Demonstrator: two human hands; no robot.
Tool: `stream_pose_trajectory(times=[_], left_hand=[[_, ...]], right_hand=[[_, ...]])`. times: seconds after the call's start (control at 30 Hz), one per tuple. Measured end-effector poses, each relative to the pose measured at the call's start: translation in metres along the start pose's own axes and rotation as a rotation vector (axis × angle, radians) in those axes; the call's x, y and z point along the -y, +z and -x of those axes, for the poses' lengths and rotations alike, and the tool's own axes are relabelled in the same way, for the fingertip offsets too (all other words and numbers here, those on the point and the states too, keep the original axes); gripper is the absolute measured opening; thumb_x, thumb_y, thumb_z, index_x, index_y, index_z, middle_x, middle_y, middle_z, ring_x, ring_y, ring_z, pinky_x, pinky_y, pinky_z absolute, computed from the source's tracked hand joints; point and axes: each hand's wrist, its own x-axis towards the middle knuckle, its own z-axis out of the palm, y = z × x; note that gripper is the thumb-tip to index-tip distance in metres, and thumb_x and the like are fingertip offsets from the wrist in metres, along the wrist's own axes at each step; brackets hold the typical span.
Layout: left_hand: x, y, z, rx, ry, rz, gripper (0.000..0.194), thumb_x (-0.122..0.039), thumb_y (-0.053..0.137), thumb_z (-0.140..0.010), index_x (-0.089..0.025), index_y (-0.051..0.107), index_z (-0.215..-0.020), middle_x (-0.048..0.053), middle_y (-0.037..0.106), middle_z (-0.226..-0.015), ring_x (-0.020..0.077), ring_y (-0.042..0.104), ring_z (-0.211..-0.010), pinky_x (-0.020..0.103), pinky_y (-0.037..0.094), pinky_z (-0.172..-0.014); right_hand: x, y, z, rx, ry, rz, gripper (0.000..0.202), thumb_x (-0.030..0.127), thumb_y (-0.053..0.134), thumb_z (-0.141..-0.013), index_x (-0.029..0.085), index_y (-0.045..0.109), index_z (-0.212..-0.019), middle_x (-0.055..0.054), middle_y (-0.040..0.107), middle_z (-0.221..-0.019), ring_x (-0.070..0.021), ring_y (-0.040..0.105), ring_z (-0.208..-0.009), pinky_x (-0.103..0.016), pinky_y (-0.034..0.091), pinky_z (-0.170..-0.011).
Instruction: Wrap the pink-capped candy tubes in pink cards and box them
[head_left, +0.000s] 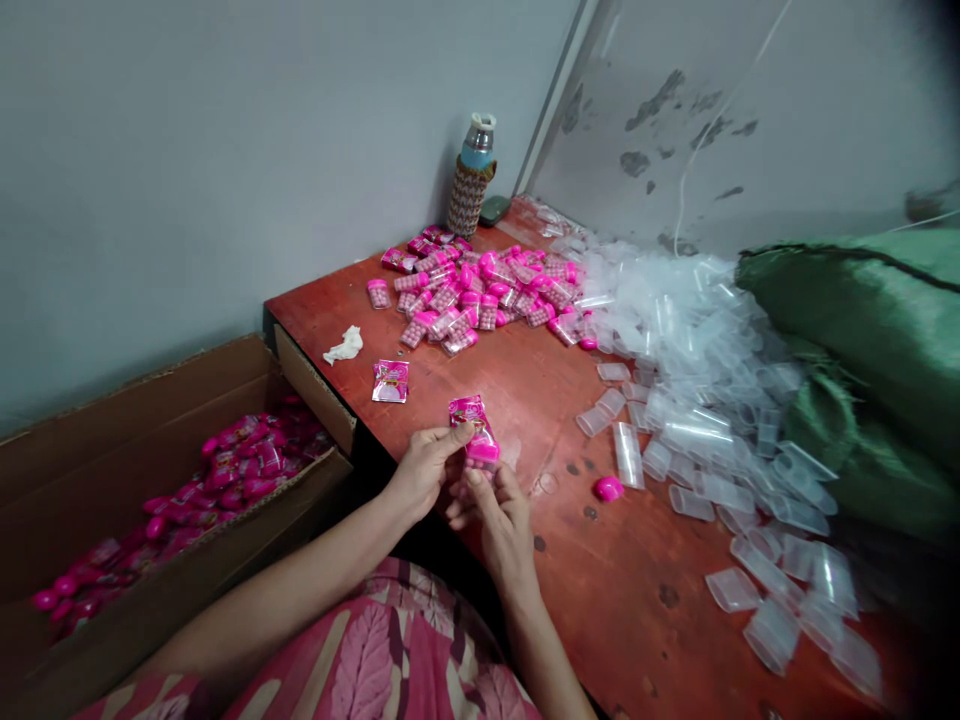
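Observation:
My left hand pinches a pink printed packet between thumb and fingers, over the near edge of the table. Just below, my right hand grips a small clear candy container with a pink cap and round pink candies inside. Packet and container overlap; whether they are joined cannot be made out. Further left on the table lie a few flat pink packets. A heap of filled, pink-capped containers lies beyond my hands, and a loose pink cap rests to the right.
Clear plastic sleeves spread across the right of the red table, beside a green sack. A cardboard box with pink packed items stands at left. A bottle in a knitted cover and crumpled white tissue are on the table.

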Motion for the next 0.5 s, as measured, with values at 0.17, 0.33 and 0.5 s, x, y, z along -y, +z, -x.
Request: stream_pose_trajectory(times=[0.17, 0.33, 0.5], left_hand=[[-0.0019, -0.003, -0.0037, 0.036, 0.018, -0.059, 0.026, -0.035, 0.066, -0.066, -0.011, 0.057, -0.063, 0.002, 0.057, -0.05, 0.0081, 0.046, -0.035, 0.02, 0.033, -0.033], [-0.0004, -0.0034, -0.0052, 0.024, -0.042, -0.061, 0.024, -0.032, 0.067, -0.065, -0.011, 0.057, -0.059, 0.002, 0.058, -0.05, 0.0085, 0.048, -0.035, 0.019, 0.033, -0.033], [-0.0026, -0.0091, -0.0071, 0.065, -0.026, -0.133, 0.027, -0.033, 0.067, -0.065, -0.01, 0.056, -0.053, 0.003, 0.056, -0.047, 0.0092, 0.048, -0.035, 0.02, 0.034, -0.034]], right_hand=[[-0.0035, -0.0013, -0.0034, -0.016, -0.023, 0.023, 0.018, 0.037, 0.05, -0.082, 0.02, 0.05, -0.084, 0.003, 0.055, -0.064, -0.0083, 0.052, -0.044, -0.02, 0.046, -0.041], [-0.0072, -0.0024, -0.0038, -0.089, -0.088, 0.197, 0.016, 0.036, 0.051, -0.081, 0.02, 0.05, -0.084, 0.004, 0.055, -0.061, -0.0091, 0.053, -0.045, -0.02, 0.046, -0.042], [-0.0088, -0.0045, -0.0071, 0.03, -0.024, 0.005, 0.017, 0.036, 0.051, -0.081, 0.019, 0.05, -0.085, 0.002, 0.059, -0.064, -0.009, 0.055, -0.044, -0.019, 0.045, -0.039]])
